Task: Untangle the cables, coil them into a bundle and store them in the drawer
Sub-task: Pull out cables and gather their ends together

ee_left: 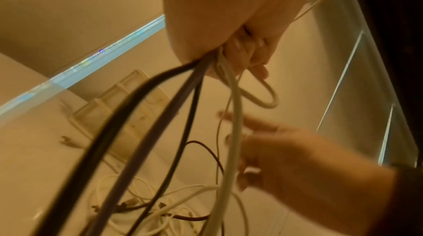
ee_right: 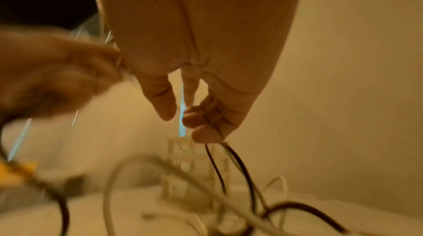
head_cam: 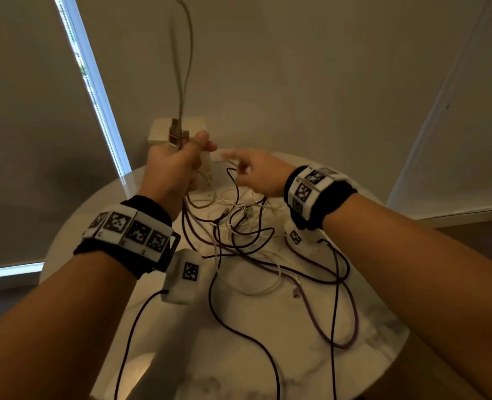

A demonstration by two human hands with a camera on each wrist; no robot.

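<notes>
A tangle of dark maroon, purple and white cables [head_cam: 247,235] lies spread over the round white table [head_cam: 267,365]. My left hand [head_cam: 175,163] is raised above the table's far side and grips a bunch of cables [ee_left: 190,95], with the plugs [head_cam: 175,137] poking up from the fist. A grey loop [head_cam: 185,53] stands up high above it. My right hand [head_cam: 247,173] is close to its right, and its fingertips [ee_right: 201,131] pinch a thin dark cable [ee_right: 242,167] that runs down into the tangle.
A small pale drawer unit [head_cam: 164,129] stands at the table's far edge against the wall, right behind my left hand. Window blinds hang to the left and right. Long dark cable loops [head_cam: 342,313] trail toward the table's near and right edges.
</notes>
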